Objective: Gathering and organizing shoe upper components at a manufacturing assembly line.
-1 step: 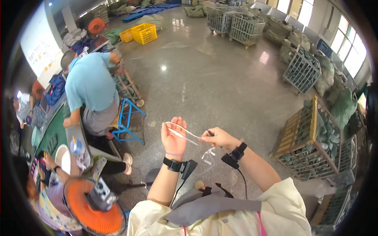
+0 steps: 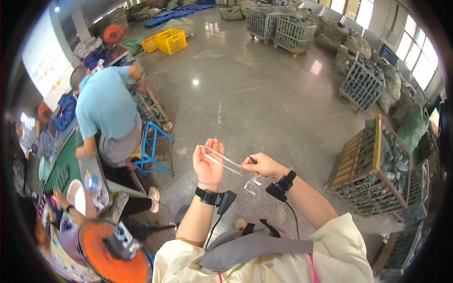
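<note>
A: What do you see at the hands, from where you sit?

B: Through the head camera I see the left hand (image 2: 209, 164), palm turned up, its fingers apart from the palm and slightly curved. A flat, white cord (image 2: 215, 161) makes a narrow loop there, and two strands run slantwise toward the right. I cannot tell if the thumb presses it.

A: And the right hand (image 2: 264, 166)?

B: Its thumb and finger are pinched on the cord. A thin, dark stick (image 2: 253, 160) comes out of the same grip; its kind I cannot tell. Just below hangs a loose bunch of whitish strips (image 2: 253, 185), a little shiny.

A: What carries the cord?

B: The two hands, near each other but not touching, above the smooth grey floor (image 2: 212, 108).

A: And around them?

B: To my left is a table (image 2: 69, 150) with green top and metal rim. Near its rounded corner stands a blue-and-white cup (image 2: 93, 180); a round white bowl (image 2: 78, 199) is beside the edge. To my right, a slatted cart (image 2: 377, 141) holds soft grey-green pieces (image 2: 398, 158).
</note>
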Demonstrator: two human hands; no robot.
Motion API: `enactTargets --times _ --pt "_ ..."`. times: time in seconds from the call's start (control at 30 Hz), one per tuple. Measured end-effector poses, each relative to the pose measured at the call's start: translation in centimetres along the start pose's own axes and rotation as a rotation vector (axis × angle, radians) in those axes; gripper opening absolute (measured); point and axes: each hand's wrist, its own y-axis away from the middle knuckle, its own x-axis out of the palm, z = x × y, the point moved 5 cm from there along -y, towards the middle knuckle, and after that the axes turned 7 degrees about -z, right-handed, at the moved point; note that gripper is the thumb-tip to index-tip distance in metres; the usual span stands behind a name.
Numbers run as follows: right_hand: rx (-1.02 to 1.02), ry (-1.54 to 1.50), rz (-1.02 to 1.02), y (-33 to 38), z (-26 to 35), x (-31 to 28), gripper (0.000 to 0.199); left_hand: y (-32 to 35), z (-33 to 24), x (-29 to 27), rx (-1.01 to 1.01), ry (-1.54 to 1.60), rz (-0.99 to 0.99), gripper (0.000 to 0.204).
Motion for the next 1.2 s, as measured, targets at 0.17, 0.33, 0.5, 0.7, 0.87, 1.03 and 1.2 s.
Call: enactTargets --times 0.17,0.33,0.5,0.7,0.87,1.03,1.2 --pt "0.023 -0.108 -0.02 -9.1 -0.6 -9.8 0.021 -13.6 5.4 2.5 -0.043 -0.111 0.119 0.022" --pt "0.084 -0.251 0.22 -21.0 -0.3 -16.8 0.017 -29.2 8.1 1.8 0.027 -0.215 0.004 0.016" --pt "0.194 -0.081 0.398 -35.1 1.3 -20.3 0.016 -42.3 5.0 2.2 0.225 -0.449 -0.329 0.016" --pt "0.286 -0.114 0.751 -52.0 3.8 -18.0 0.016 -51.4 -4.7 -0.3 0.779 -0.579 -0.503 0.018" --pt "0.259 0.052 0.817 -66.3 4.9 -16.0 0.017 -58.5 -14.9 -10.6 0.866 -1.359 -0.681 0.027" --pt "-0.399 1.079 0.293 -80.0 11.8 -22.6 0.023 -70.8 -14.7 -7.4 0.781 -2.266 -0.456 0.061" --pt "-0.499 0.836 0.221 -89.9 19.1 -24.9 0.023 -85.9 -8.2 -0.8 0.02 -1.705 0.184 0.065"
